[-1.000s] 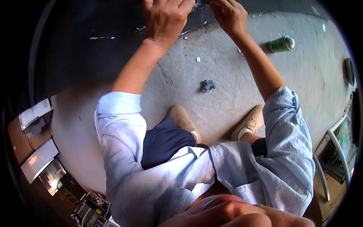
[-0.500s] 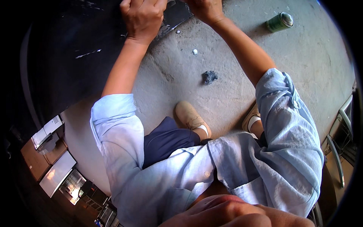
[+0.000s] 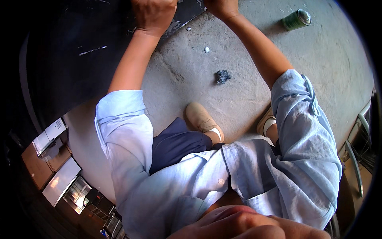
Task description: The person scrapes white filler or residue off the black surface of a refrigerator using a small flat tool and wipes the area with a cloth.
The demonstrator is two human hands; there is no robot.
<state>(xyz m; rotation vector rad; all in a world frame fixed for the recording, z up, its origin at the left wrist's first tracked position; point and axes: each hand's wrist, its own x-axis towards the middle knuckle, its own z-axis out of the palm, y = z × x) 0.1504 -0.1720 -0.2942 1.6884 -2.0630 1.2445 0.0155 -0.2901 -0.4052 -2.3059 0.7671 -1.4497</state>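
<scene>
My left hand point(image 3: 155, 15) is at the top edge, over a large black surface point(image 3: 91, 75) streaked with white smears. Its fingers are curled in; whatever they may grip is hidden. To its right, my right hand point(image 3: 223, 8) reaches past the top edge near the black surface's border, and its fingers are cut off from sight. Below the hands, white blobs point(image 3: 207, 50) dot the grey floor point(image 3: 246, 91). A dark, crumpled clump point(image 3: 223, 77) lies closer to my feet. Off to the right stands a green can with a metal top point(image 3: 297, 20), apart from both hands.
My beige shoes point(image 3: 202, 116) rest on the floor below the clump. At the lower left are cardboard boxes point(image 3: 36, 165) and a white panel point(image 3: 61, 181). Metal frame parts point(image 3: 354, 167) edge the right side.
Both hands sit slightly higher in the picture, so less of their fingers shows. The can, clump and white blobs appear nearly where they were, with a small shift of the view.
</scene>
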